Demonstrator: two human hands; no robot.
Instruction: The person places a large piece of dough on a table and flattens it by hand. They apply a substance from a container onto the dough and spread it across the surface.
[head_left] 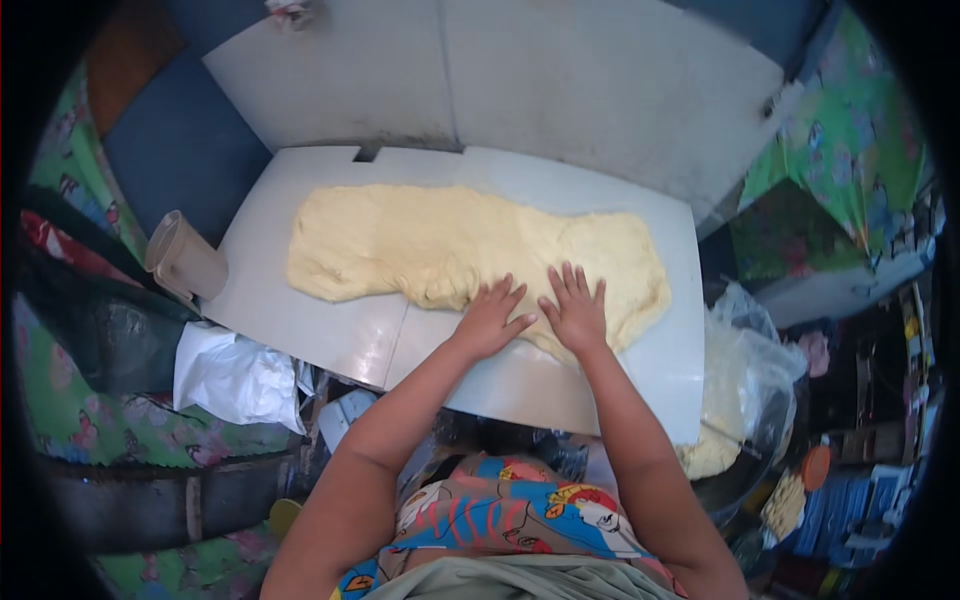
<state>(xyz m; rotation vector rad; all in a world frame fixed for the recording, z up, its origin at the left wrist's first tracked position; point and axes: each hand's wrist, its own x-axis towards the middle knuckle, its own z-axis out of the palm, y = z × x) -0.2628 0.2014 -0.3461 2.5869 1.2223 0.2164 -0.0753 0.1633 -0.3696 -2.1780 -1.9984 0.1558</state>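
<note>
A long slab of pale yellow dough [400,235] lies across the white work surface [350,340]. Both hands rest on its near edge, right of its middle, a small gap between them. My left hand [492,318] lies palm down with its fingers spread on the dough. Beside it my right hand [576,308] is also palm down, fingers apart, pressed to the dough. Neither hand grips anything. The dough's near edge shows folds just left of my left hand.
A plastic pitcher [190,258] stands at the surface's left edge. Below it lies a white bag [240,375]. Clear plastic and more dough [712,448] sit in a dark container at the right. Pale panels [350,80] rise behind the surface.
</note>
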